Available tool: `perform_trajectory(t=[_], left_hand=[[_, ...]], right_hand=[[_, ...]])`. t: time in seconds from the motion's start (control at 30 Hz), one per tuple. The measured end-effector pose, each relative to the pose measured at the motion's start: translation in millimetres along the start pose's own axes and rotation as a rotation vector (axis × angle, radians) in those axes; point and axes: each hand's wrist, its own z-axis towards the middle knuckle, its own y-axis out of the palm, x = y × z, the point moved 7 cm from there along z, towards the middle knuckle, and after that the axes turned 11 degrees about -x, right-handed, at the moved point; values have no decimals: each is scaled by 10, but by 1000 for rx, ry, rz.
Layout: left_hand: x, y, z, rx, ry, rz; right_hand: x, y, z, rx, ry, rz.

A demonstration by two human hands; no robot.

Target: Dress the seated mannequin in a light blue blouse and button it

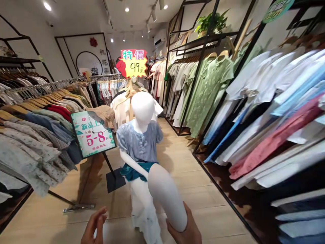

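At the lower right, my right hand [186, 225] is wrapped around the end of a smooth white mannequin limb [165, 193], whose rounded end points up and away. My left hand [93, 227] is at the bottom, left of the mannequin, with its fingers loosely bent and apart, touching nothing I can see. A white mannequin [142, 106] faces me in a blue-grey blouse [142, 142]. Dark teal cloth [132, 171] lies around its waist, and white patterned cloth [146, 217] hangs below. One mannequin arm reaches toward the limb; no arm shows below the other sleeve.
A sale sign on a stand [93, 135] is left of the mannequin, with a straw hat [105, 113] by it. Clothes racks line the left [38, 135] and right [254, 128]. A yellow-red price sign [134, 64] rises behind. Wooden floor [200, 193] lies between the racks.
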Motion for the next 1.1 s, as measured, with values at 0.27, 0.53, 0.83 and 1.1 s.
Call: perform_trajectory(t=[0.27,0.53,0.83,1.1], left_hand=[[650,2895,-492,-353,34,119],[847,4668,272,-408,94,795],[1528,6015,2302,-311,489,1150],[1694,5793,3390,-255,507,1364]], right_hand=[[697,-2588,325,213,-285,-461],[1356,-3024,1288,129,-572,-813],[2009,-3110,3032,67,-667,-799],[1900,-2952,4580,-50,-693,-747]])
